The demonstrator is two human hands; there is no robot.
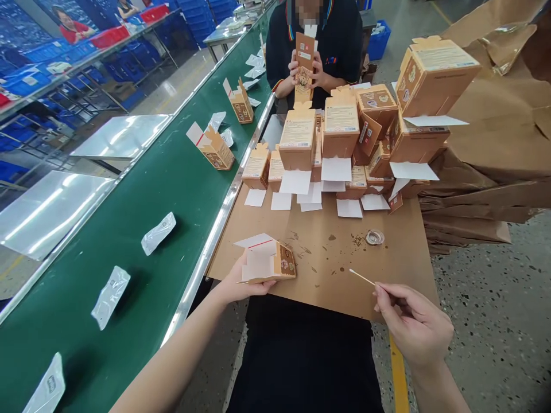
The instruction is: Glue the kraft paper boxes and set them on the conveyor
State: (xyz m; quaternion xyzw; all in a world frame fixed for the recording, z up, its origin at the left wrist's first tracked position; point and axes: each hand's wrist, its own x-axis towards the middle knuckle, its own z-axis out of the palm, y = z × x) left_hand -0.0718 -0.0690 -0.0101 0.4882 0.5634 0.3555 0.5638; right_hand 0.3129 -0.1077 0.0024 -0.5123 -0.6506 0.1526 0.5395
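Observation:
My left hand (239,282) grips a small brown printed carton (287,261) from below and the left. The carton lies tilted with its white inside and open flaps facing up, at the near edge of the cardboard-covered table (318,252). Between the thumb and fingers of my right hand (411,321) is a thin cotton swab (361,277), its white tip pointing up and left, apart from the carton. Beyond the swab, a small round clear dish (375,237) sits on the cardboard, with brown specks and smears beside it.
Several brown cartons (340,123) with open white flaps are stacked at the table's back. Across from me a person (314,51) holds a carton upright. Along the left runs a green conveyor belt (142,201) carrying silvery pouches (111,297) and open cartons (217,148). Brown paper (482,143) hangs at right.

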